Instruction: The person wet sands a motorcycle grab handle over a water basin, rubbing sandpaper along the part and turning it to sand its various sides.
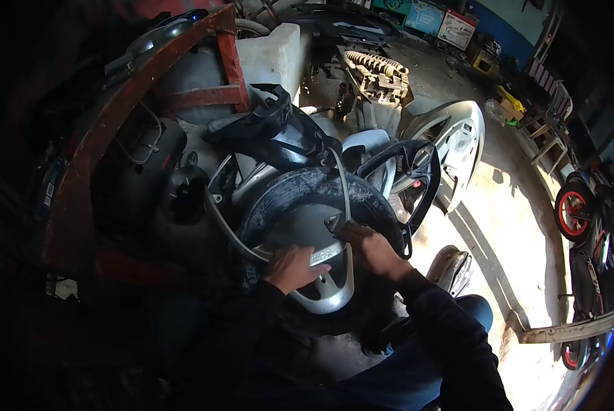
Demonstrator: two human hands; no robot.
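Observation:
A silver-grey curved part [326, 291] with a logo plate and two long thin arms lies over a black tire [290, 188]. My left hand [293, 268] rests on the part beside the logo plate, fingers extended toward the right. On the other side, my right hand [370, 248] has its fingers bent around the part near the base of its right arm. The fingertips of my right hand are partly hidden.
Behind the tire lie black plastic fairings [286, 140] and a pale curved panel [468, 137]. A rusty red metal frame [115, 130] stands at the left. Coil springs [375, 65] sit farther back. A motorcycle with a red-rimmed wheel [574, 211] is at the right.

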